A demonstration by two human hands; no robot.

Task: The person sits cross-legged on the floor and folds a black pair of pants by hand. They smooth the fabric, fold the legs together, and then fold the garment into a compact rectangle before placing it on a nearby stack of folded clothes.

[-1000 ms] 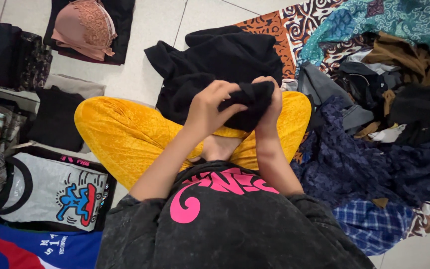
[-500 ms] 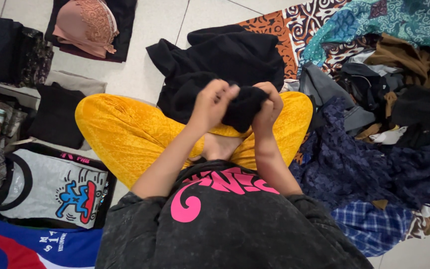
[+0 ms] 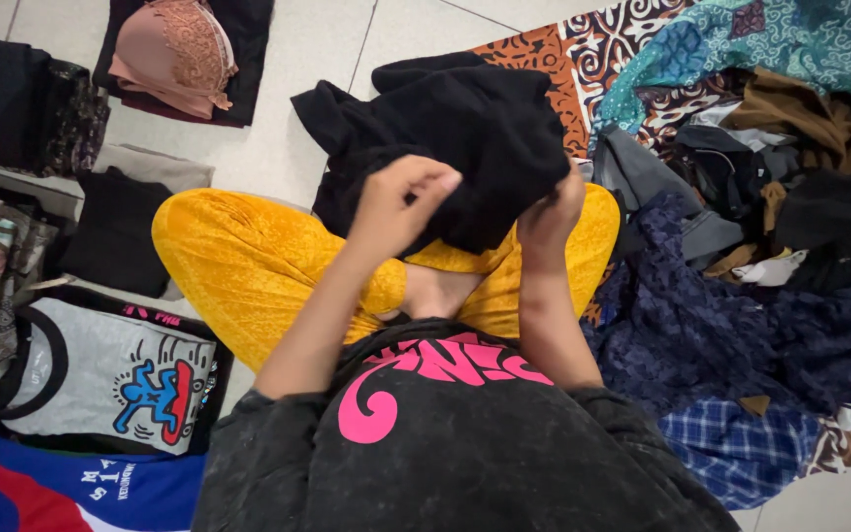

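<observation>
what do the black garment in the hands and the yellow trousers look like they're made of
Black garment: likely a soft knit or fleece; matte, slightly fuzzy surface, limp thick folds where the left hand and right hand grip it. Yellow trousers: probably crushed velvet; mottled sheen and fine crinkled texture.

Pale tiled floor (image 3: 288, 148) bears folded shirts (image 3: 100, 379), a patterned cloth (image 3: 563, 49) and a clothes heap (image 3: 760, 227).

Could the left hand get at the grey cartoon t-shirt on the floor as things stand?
Probably yes: the grey cartoon t-shirt lies flat beside the left knee with nothing on top. But the left hand is gripping the black garment and would need to let go first.
</observation>
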